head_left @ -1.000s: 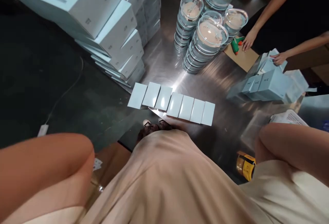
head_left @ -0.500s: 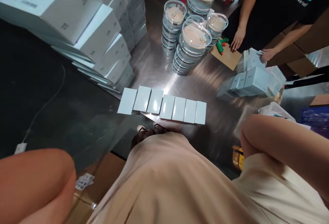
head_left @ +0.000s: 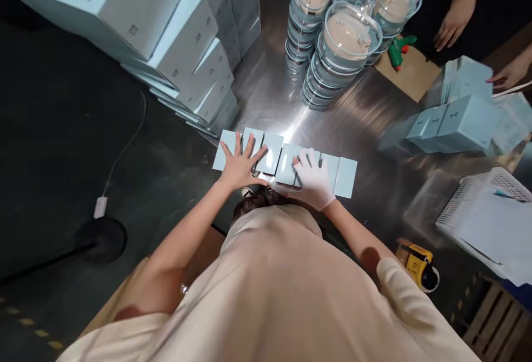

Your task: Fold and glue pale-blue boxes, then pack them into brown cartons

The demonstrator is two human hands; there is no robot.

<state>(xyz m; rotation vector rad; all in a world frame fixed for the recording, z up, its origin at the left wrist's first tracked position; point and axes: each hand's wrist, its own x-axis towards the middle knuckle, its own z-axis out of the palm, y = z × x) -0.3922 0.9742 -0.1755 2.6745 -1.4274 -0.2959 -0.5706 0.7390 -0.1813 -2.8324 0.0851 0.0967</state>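
Observation:
A row of several flat pale-blue boxes [head_left: 344, 176] lies side by side on the steel table [head_left: 266, 96], close to its near edge. My left hand [head_left: 240, 162], bare, rests flat with fingers spread on the left boxes of the row. My right hand [head_left: 313, 178], in a white glove, lies palm down on the boxes right of the middle. Neither hand grips anything.
Stacks of white boxes [head_left: 178, 35] lean at the back left. Stacked clear round containers [head_left: 344, 51] stand behind the row. Pale-blue boxes [head_left: 457, 121], a co-worker's hands [head_left: 453, 24], a green tool [head_left: 399, 49] on cardboard, a white basket [head_left: 469, 207] and a yellow tape dispenser [head_left: 418, 265] are on the right.
Both my arms came down from beside the camera. My hands now press flat on the row of boxes, which they were not touching before.

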